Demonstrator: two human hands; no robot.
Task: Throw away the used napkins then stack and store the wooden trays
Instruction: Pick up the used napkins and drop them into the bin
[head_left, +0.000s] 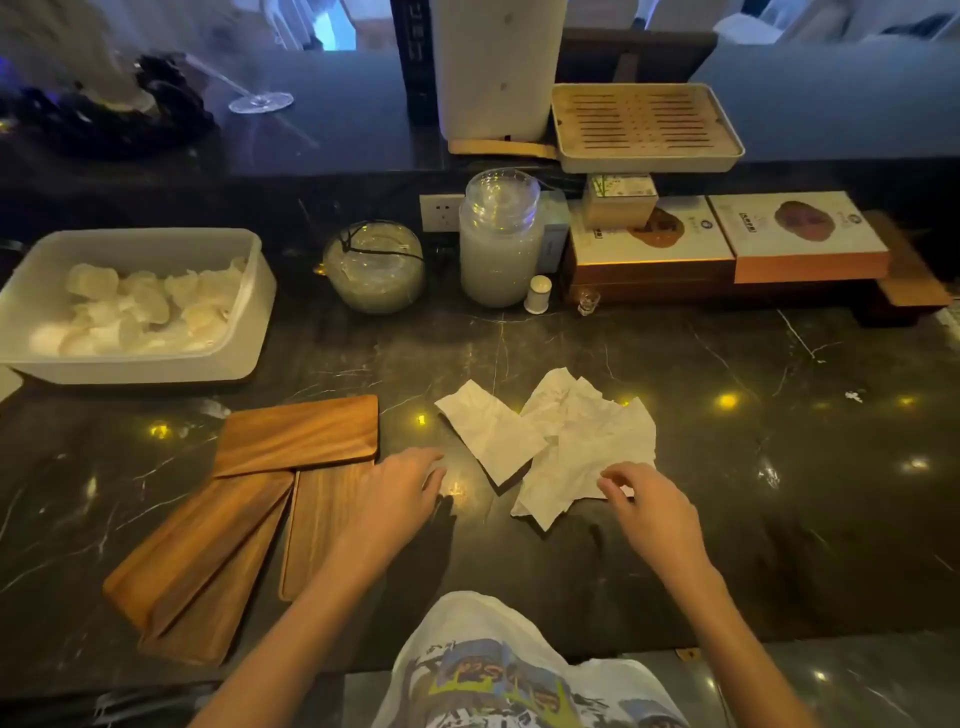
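Observation:
Crumpled white napkins lie on the dark marble counter: one flatter napkin (491, 431) in the middle and a larger crumpled napkin (576, 441) to its right. Several wooden trays lie overlapping at the left: a top tray (298, 434), a slanted tray (197, 551) and another tray (317, 525) beside my left arm. My left hand (400, 488) hovers open just left of the flatter napkin, over the edge of a tray. My right hand (644, 504) has its fingertips curled on the lower right edge of the crumpled napkin.
A white tub (135, 364) of pale pieces stands at the far left. Glass jars (498, 244), a small white shaker (537, 293), boxes (727, 244) and a slatted tea tray (644, 130) line the back. A wine glass (260, 101) stands on the raised ledge.

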